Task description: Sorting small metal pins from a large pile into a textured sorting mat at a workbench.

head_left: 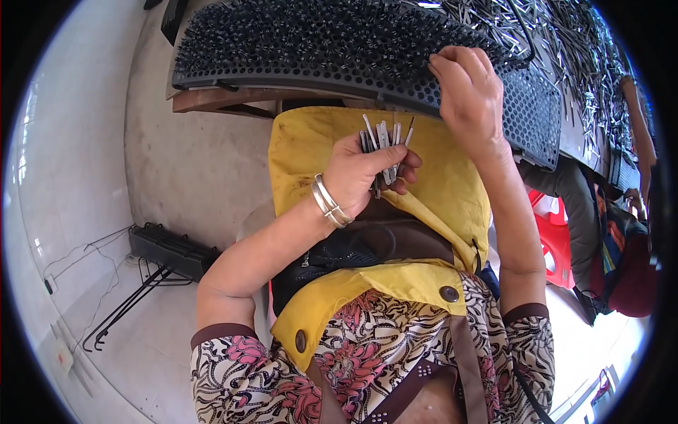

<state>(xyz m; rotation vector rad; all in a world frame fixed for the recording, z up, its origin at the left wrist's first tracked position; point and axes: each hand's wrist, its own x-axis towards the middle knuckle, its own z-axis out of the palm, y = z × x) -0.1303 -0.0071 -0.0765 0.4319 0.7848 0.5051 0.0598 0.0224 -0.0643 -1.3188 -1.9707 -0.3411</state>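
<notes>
My left hand, wearing bangles at the wrist, is closed round a fanned bundle of thin flat metal strips above my lap. Their silvery ends stick up past the thumb, and some lower ends show below the fingers. My right hand is raised at the near edge of a dark perforated plastic tray. Its thumb and fingertips are pressed together beside a dense heap of small dark pieces that stand up in the tray. Whatever those fingertips hold, if anything, is too small to make out.
A yellow apron spreads over my lap below the tray. Many loose metal strips lie at the far right. A black metal frame rests on the floor at left. Another person's arm and a red plastic stool are at right.
</notes>
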